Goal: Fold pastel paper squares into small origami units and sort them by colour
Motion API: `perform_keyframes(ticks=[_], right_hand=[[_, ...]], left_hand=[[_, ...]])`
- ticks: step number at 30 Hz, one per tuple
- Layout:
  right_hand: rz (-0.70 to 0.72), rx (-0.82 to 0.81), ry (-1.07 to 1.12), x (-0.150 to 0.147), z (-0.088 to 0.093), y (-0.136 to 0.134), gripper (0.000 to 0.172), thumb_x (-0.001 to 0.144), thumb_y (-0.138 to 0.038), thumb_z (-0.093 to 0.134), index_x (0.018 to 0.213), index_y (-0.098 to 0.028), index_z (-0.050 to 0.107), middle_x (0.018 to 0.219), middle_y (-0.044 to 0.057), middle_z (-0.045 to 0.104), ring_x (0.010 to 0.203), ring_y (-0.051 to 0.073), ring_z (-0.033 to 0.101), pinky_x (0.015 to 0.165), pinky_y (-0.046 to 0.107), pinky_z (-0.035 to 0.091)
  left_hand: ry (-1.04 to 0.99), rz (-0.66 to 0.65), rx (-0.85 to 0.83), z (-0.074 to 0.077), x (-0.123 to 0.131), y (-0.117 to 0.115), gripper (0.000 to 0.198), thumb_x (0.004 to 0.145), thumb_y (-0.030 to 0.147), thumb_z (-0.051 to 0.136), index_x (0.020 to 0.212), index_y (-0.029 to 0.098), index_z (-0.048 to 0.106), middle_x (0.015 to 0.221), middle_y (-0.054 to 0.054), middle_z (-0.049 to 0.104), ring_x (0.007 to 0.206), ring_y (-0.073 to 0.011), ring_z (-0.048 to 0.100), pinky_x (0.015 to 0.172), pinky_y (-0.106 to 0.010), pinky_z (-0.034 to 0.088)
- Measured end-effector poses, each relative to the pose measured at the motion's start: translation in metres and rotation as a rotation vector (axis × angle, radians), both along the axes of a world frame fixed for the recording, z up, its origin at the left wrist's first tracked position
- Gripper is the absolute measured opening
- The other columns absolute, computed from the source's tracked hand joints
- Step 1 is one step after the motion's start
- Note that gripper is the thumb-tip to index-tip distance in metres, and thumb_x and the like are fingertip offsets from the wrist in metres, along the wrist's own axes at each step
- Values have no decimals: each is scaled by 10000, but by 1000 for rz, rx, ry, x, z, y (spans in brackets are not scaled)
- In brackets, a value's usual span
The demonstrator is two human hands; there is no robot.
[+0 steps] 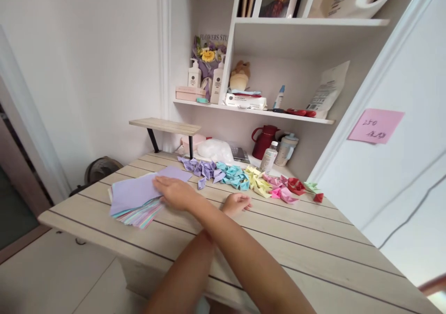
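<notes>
My arms cross over the table, the right one on top. My right hand [174,192] lies at the right side of a fanned stack of coloured paper [139,217], its fingers closed on a purple sheet [176,173] at the top. Another purple sheet [130,194] covers the stack to the left. My left hand [237,204] rests on the tabletop with loosely curled, slightly parted fingers and nothing visible in it. Beyond it runs a row of small folded paper pieces: purple [205,169], blue [233,176], yellow [258,181], pink [284,193] and red [295,186].
Behind the folded pieces stand a clear bottle [269,158], a dark red jug [265,141] and a pale cup [286,149]. A small raised shelf [165,126] stands at the table's back left. Shelving [254,112] with bottles and packets hangs above. A pink note [376,126] is on the right wall.
</notes>
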State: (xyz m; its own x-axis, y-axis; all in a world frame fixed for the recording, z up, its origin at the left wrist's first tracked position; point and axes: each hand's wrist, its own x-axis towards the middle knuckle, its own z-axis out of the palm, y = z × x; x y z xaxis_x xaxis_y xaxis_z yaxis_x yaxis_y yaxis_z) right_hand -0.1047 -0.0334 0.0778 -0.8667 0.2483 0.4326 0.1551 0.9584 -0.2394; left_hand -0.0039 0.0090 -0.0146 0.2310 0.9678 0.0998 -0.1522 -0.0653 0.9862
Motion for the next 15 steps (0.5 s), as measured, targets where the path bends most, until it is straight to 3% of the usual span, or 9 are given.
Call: perform_keyframes(ticks=[2, 7, 12, 15], right_hand=[[-18, -81, 13, -17, -4, 1, 262, 865, -266, 467, 1107, -324, 545, 1128, -51, 599, 1051, 163, 524, 881, 306, 425], [-68, -143, 62, -15, -17, 1, 247, 882, -301, 472, 1091, -187, 537, 1138, 72, 535, 939, 179, 555, 801, 367, 478], [-149, -191, 138, 15, -18, 0, 237, 879, -311, 473, 1064, -185, 554, 1096, 60, 564, 920, 184, 567, 786, 360, 482], [-265, -241, 261, 61, -15, 8, 242, 884, -339, 419, 916, -211, 622, 914, 32, 656, 833, 191, 605, 719, 303, 486]], left_hand=[[8, -9, 4, -1, 0, 1, 278, 647, 385, 673, 749, 130, 630, 645, -51, 642, 563, -110, 566, 613, -246, 437], [6, 10, 10, -2, 1, 2, 302, 642, 392, 676, 782, 128, 635, 636, -52, 639, 555, -110, 563, 595, -245, 437], [42, 8, 8, 2, 1, 0, 220, 735, 330, 615, 810, 124, 619, 688, -51, 635, 593, -105, 570, 617, -242, 453], [105, 35, -33, 8, 0, -1, 259, 817, 307, 533, 984, 115, 580, 911, -77, 616, 767, -144, 591, 705, -309, 490]])
